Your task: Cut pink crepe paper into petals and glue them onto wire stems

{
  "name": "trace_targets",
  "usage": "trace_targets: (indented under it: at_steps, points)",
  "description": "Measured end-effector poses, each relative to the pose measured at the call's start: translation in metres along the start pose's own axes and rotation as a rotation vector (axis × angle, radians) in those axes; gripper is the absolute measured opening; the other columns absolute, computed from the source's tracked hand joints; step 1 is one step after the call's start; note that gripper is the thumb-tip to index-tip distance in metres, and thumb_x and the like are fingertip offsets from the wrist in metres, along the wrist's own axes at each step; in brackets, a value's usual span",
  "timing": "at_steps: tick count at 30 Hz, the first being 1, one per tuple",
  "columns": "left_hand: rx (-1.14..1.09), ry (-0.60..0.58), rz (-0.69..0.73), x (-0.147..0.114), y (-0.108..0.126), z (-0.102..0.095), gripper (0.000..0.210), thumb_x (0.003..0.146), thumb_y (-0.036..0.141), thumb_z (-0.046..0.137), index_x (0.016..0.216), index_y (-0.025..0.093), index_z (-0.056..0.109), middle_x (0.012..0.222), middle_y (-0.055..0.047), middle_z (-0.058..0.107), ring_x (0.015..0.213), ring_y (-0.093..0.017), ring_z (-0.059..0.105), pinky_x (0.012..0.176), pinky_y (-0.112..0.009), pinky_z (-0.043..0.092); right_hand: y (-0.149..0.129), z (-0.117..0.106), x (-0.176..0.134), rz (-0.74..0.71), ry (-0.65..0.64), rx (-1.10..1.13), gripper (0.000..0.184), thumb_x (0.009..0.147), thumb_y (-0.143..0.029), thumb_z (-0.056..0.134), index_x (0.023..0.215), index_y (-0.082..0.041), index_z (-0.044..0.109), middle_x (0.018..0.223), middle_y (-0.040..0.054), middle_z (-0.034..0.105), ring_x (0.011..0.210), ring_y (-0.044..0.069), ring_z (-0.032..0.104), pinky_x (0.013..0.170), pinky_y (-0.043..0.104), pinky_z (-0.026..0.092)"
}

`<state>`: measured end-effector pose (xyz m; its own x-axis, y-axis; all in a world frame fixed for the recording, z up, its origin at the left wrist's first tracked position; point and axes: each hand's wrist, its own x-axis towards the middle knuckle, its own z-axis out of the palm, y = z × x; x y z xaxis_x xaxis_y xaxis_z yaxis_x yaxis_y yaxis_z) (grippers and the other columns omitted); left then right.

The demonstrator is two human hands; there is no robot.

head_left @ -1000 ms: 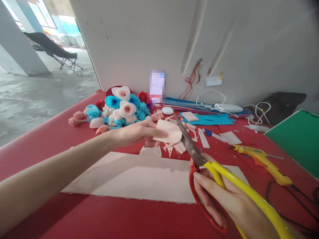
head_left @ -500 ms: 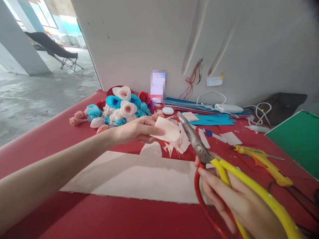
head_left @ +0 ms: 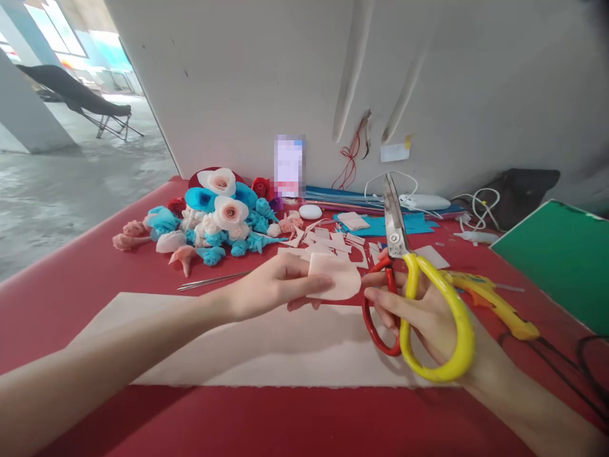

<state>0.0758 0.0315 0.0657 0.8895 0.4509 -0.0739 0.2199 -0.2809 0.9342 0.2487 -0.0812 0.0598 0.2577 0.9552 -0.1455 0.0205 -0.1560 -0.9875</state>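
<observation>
One pink paper pc. [head_left: 339,278], edge rounded, is pinched in L hand [head_left: 273,282], grip closed, nr. far side of lg. pale sheet [head_left: 214,358]; R hand [head_left: 431,317], grip loosely curled, holds scissors [head_left: 396,240]. Vs. half-sec. ago, blades [head_left: 392,212] swing upright, off paper; cutting appears paused.

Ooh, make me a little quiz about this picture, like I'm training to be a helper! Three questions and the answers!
1. Which hand holds the scissors?
2. True or false: the blades are apart from the rounded paper piece.
3. Where does the yellow hot glue gun lie?
a) on the folding chair
b) on the red tabletop
c) on the floor

Key: 1. The right hand. 2. True. 3. b.
</observation>
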Motion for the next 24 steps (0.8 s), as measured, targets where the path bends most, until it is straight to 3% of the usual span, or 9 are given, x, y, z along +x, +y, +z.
trace_targets:
  at_steps: [4,9,12,14,15,17,18,21,24]
  points:
    - [0.027,-0.083,-0.006,-0.004,0.002,0.009,0.041,0.086,0.041,0.045,0.057,0.013,0.054,0.049,0.004,0.042,0.048,-0.008,0.040,0.048,-0.020,0.029,-0.001,0.005,-0.003,-0.025,0.042,0.094,0.052,0.054,-0.024,0.079,0.094,-0.023,0.047,0.052,-0.0103,0.046,0.038,0.006,0.040,0.036,0.018,0.034]
    - [0.137,-0.075,0.071,-0.008,0.007,0.014,0.032,0.084,0.036,0.048,0.065,0.013,0.060,0.056,0.001,0.051,0.053,-0.009,0.042,0.052,-0.020,0.032,0.003,0.003,-0.009,-0.061,0.016,0.052,0.035,0.067,-0.026,0.072,0.093,-0.023,0.048,0.054,-0.0099,0.045,0.037,0.003,0.037,0.035,0.015,0.033]
    - [-0.107,-0.163,0.009,-0.007,0.005,0.019,0.044,0.080,0.054,0.043,0.072,0.014,0.061,0.066,-0.003,0.057,0.059,-0.013,0.047,0.058,-0.023,0.037,-0.001,0.000,-0.009,-0.085,-0.014,0.057,0.037,0.068,-0.025,0.071,0.096,-0.025,0.046,0.069,-0.0067,0.054,0.038,0.002,0.035,0.033,0.015,0.031]
    - [-0.311,-0.294,-0.034,-0.005,0.000,0.027,0.069,0.080,0.065,0.014,0.077,0.014,0.061,0.072,-0.007,0.060,0.061,-0.016,0.051,0.062,-0.027,0.042,-0.005,0.000,-0.008,-0.120,-0.021,0.107,0.042,0.065,-0.022,0.073,0.096,-0.025,0.045,0.075,-0.0058,0.055,0.044,0.003,0.039,0.037,0.015,0.033]
    - [-0.504,-0.406,-0.069,-0.004,-0.002,0.033,0.074,0.077,0.068,0.009,0.077,0.014,0.061,0.071,-0.007,0.060,0.057,-0.015,0.051,0.060,-0.028,0.043,-0.006,0.001,-0.008,-0.153,-0.025,0.125,0.042,0.065,-0.022,0.074,0.095,-0.025,0.044,0.075,-0.0060,0.055,0.048,0.003,0.041,0.040,0.014,0.034]
    - [-0.744,-0.449,-0.148,-0.003,-0.006,0.044,0.072,0.077,0.068,0.012,0.075,0.015,0.061,0.065,-0.005,0.060,0.052,-0.014,0.051,0.060,-0.028,0.042,-0.008,0.003,-0.008,-0.219,-0.043,0.140,0.040,0.066,-0.023,0.073,0.092,-0.026,0.042,0.072,-0.0069,0.055,0.051,0.004,0.042,0.043,0.015,0.035]
    - [-0.824,-0.455,-0.149,-0.004,-0.007,0.048,0.070,0.076,0.069,0.018,0.070,0.015,0.062,0.059,-0.004,0.058,0.048,-0.013,0.049,0.058,-0.027,0.041,-0.007,0.005,-0.009,-0.231,-0.055,0.139,0.039,0.067,-0.024,0.072,0.092,-0.027,0.042,0.071,-0.0071,0.055,0.050,0.005,0.041,0.042,0.016,0.034]
    - [-0.943,-0.322,-0.118,-0.007,-0.007,0.056,0.045,0.073,0.052,0.046,0.057,0.012,0.061,0.047,-0.002,0.052,0.046,-0.012,0.048,0.056,-0.026,0.039,-0.007,0.009,-0.013,-0.190,-0.070,0.131,0.041,0.066,-0.027,0.072,0.091,-0.027,0.039,0.068,-0.0066,0.057,0.043,0.006,0.038,0.038,0.020,0.030]
    - [-0.884,-0.176,-0.071,-0.011,-0.005,0.052,0.028,0.070,0.034,0.057,0.053,0.011,0.059,0.047,-0.001,0.050,0.047,-0.011,0.045,0.054,-0.024,0.035,-0.009,0.010,-0.017,-0.201,0.011,0.105,0.041,0.066,-0.029,0.071,0.089,-0.027,0.038,0.070,-0.0049,0.060,0.043,0.008,0.038,0.040,0.023,0.031]
